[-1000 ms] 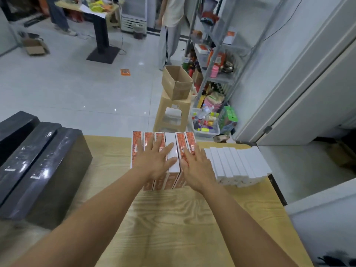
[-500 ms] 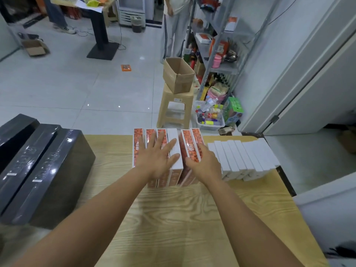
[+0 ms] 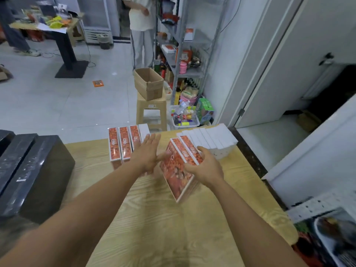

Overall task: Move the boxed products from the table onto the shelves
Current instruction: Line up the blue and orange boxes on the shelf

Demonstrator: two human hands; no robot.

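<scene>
Half a second ago both hands lay on the closed row of boxes. Now your right hand (image 3: 204,168) has pulled two orange boxes (image 3: 177,170) out of it, tilted, over the table (image 3: 173,228) at centre. Pickup is under way. The remaining row (image 3: 123,143) stands at 11 o'clock and the shelves (image 3: 181,45) at 12 o'clock. Your right hand grasps the pair, fingers curled over its top edge. Your left hand (image 3: 148,153) is flat with fingers straight at the pair's left face; contact cannot be confirmed.

The left hand (image 3: 147,157) is blurred; the right hand (image 3: 206,168) covers part of 2 tilted boxes (image 3: 173,171).
</scene>
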